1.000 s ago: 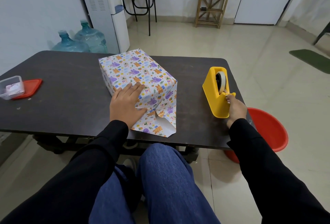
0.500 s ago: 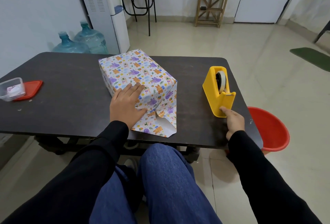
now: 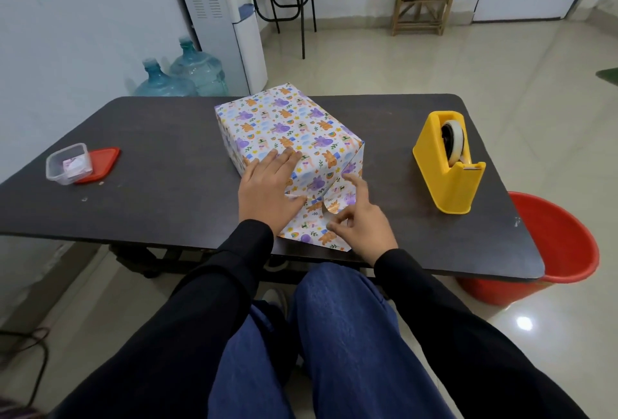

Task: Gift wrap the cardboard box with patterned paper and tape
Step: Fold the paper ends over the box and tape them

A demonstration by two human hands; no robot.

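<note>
The paper-covered box (image 3: pixel 287 124) lies mid-surface (image 3: pixel 167 151), long axis running away from the person, its loose near-end flap (image 3: pixel 314 231) under both hands: the left hand (image 3: pixel 267 189) presses flat with straight fingers, while the right hand (image 3: pixel 363 226) hovers beside it, thumb and fingers curled, possibly pinching something too small to tell.

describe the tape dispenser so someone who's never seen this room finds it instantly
On the dark table, look right of the wrapped box, toward the edge beside the red bucket. The tape dispenser stands there alone. It is the only bright yellow thing, a wedge with a tape roll set in its top.
</note>
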